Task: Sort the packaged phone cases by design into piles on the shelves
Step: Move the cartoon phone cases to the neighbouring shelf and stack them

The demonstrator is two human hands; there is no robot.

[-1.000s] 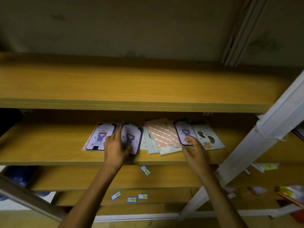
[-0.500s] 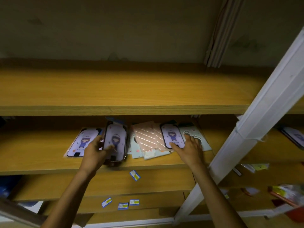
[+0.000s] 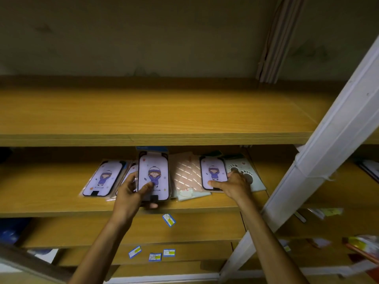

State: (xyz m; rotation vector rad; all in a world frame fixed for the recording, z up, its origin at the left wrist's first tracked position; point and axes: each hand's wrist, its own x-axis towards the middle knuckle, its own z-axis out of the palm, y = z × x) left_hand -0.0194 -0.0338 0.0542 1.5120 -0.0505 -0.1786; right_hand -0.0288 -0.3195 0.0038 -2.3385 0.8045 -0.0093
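Observation:
Packaged phone cases lie in a row on the middle shelf (image 3: 51, 208). My left hand (image 3: 131, 191) grips a lilac cartoon-girl case (image 3: 153, 173), lifted and tilted up off the shelf, thumb across its front. A matching girl case (image 3: 102, 177) lies flat at the left, and another is partly hidden behind my left hand. My right hand (image 3: 235, 184) pinches a third girl case (image 3: 213, 171) at its lower edge; it lies over a pale green paw-print case (image 3: 246, 171). Pink diagonal-striped cases (image 3: 186, 173) sit between the hands, on pale green ones.
An upper shelf (image 3: 143, 111) spans the view above the cases. A white slanted post (image 3: 328, 144) crosses the right side. Small blue-and-yellow stickers (image 3: 169, 219) dot the lower shelf fronts. More packets (image 3: 371, 169) lie on the shelf at the far right.
My left hand has lifted its girl case off the shelf and tilted it upright. My right hand has slid over the paw-print case and taken hold of the right girl case's lower edge.

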